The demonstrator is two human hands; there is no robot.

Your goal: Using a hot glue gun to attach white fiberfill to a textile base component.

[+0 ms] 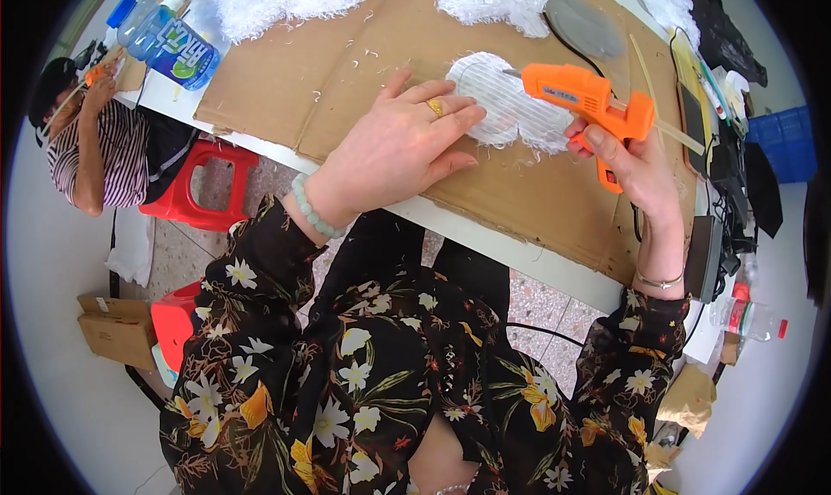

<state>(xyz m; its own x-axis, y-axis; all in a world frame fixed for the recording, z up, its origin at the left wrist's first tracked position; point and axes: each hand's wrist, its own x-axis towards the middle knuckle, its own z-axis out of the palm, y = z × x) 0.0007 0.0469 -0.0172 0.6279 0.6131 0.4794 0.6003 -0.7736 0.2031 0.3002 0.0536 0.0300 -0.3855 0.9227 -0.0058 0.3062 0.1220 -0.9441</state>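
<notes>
White table [528, 257] beneath the work, near edge running obliquely across the view. On top, broad brown cardboard sheet [286, 88], creased on the left. Along the far side, heaps of shaggy white material [286, 6]. Left hand [407, 140] palm down, fingers extended and slightly parted, thumb apart, pinching nothing; foremost fingertips at the left margin of the work. Orange glue gun [576, 92] to the right, handle enclosed in the curled fingers of the right hand [636, 166], front end directed leftward. White fabric piece [493, 88], two-lobed, frayed at the border and faintly lined, flat on the cardboard between both hands, partly overlapped by the gun in this view. Dark cord [571, 40] beyond the gun; possible snag there, with a resulting jerk of the front end. Pale glue stick [684, 138] protruding from the rear. Narrow nozzle [512, 72] above the upper part of the piece; contact with the fabric impossible to tell from this angle. Chief hazard, by judgement: burned left fingertips, from a small leftward slip or a stray drip of presumably hot glue. Lesser hazards: fibres stuck to the nozzle, from too low a pass over the frayed border; a shifted piece, from too light a left-hand hold; misplaced glue, from too early a right-hand squeeze.
</notes>
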